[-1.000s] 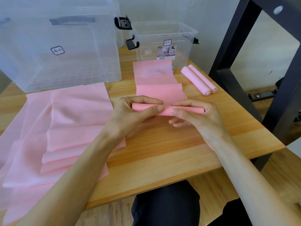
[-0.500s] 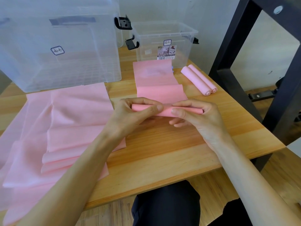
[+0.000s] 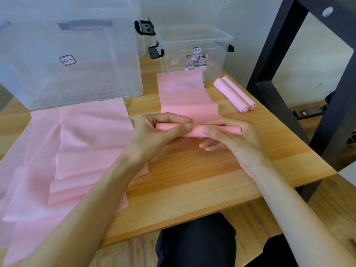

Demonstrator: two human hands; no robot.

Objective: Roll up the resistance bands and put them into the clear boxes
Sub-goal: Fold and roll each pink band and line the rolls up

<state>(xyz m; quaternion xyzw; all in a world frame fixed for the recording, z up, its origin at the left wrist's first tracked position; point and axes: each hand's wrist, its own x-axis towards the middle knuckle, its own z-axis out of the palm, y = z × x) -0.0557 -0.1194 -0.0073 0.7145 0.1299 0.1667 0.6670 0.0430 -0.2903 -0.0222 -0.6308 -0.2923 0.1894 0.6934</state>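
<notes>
Together, left hand point(image 3: 154, 133), right hand point(image 3: 233, 137), fingers curled around pink roll point(image 3: 194, 131)

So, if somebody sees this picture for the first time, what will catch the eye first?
First, the left hand and right hand at the centre, each pinching the half-rolled pink band above the wooden table. Next, the heap of loose pink bands spread on the left. Behind stand the large clear box and small clear box, with two finished rolls to the right.

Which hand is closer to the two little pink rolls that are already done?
The right hand. It grips the roll's right end, just below and left of the two finished rolls. The left hand grips the other end, farther left.
</notes>
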